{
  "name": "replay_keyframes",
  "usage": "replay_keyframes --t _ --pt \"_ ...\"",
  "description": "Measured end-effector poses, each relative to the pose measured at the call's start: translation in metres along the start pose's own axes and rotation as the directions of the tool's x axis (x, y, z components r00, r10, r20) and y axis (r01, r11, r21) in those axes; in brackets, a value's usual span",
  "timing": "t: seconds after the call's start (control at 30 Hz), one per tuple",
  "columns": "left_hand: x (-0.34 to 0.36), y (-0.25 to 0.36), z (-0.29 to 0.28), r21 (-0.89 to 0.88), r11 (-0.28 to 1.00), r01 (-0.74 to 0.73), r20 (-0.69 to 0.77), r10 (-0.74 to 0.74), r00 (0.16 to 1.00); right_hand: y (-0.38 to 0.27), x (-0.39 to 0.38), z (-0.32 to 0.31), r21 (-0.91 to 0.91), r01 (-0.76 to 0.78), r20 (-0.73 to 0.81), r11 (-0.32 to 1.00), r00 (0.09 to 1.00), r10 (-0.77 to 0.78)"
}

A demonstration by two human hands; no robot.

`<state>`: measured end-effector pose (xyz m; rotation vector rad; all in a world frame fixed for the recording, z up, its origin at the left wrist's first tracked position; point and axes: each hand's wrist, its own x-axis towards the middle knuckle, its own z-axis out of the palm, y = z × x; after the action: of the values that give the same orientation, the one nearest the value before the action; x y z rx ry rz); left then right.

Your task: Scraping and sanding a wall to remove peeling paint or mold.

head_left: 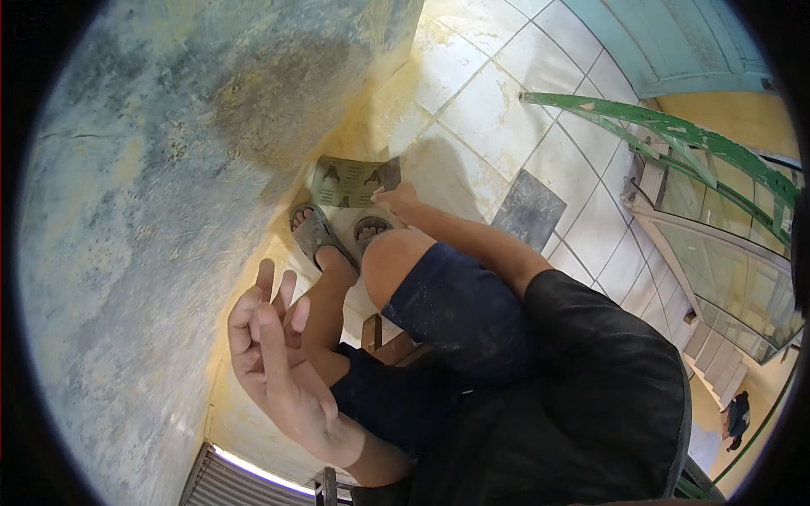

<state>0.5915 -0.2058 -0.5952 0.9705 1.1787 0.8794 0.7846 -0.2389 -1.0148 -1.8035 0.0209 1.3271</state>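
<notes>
My left hand [283, 367] is raised beside the wall, palm up, its fingers loosely curled and apart, with nothing in it. Reaching down past my knee, my right hand [395, 201] pinches the near right corner of a greenish printed sheet [337, 180]. A dark grey rectangular flap [389, 174] shows at that corner, just above my fingers. Whether it is a folded part of the sheet or a separate piece, I cannot tell. The sheet is low, just beyond my sandalled feet [319, 232], close to the foot of the wall.
A blotchy, stained wall [160, 185] rises along the left. White floor tiles [481, 110] spread ahead, with one dark grey tile [529, 211]. At right stand a green-framed piece [666, 126] and a glass cabinet [717, 253]. Part of a wooden seat [395, 348] shows between my legs.
</notes>
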Motion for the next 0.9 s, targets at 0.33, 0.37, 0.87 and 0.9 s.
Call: replay_keyframes --t 0.33,0.37,0.87,0.9 --pt "0.006 -0.022 0.025 0.315 0.932 -0.178 0.155 0.134 0.979 -0.194 -0.156 -0.118 -0.395 0.728 0.154 0.561 0.654 -0.74" --pt "0.007 -0.024 0.027 0.371 0.904 -0.213 0.181 0.155 0.971 -0.216 -0.183 -0.129 -0.411 0.779 0.237 0.474 0.594 -0.769" --pt "-0.006 -0.019 0.013 0.133 0.827 -0.547 0.338 0.481 0.809 -0.335 -0.423 -0.121 -0.253 0.948 0.759 0.192 0.318 -0.568" --pt "-0.003 -0.018 0.008 0.058 0.921 -0.384 0.37 0.338 0.866 -0.337 -0.424 -0.113 -0.283 0.928 0.757 0.242 0.371 -0.538"
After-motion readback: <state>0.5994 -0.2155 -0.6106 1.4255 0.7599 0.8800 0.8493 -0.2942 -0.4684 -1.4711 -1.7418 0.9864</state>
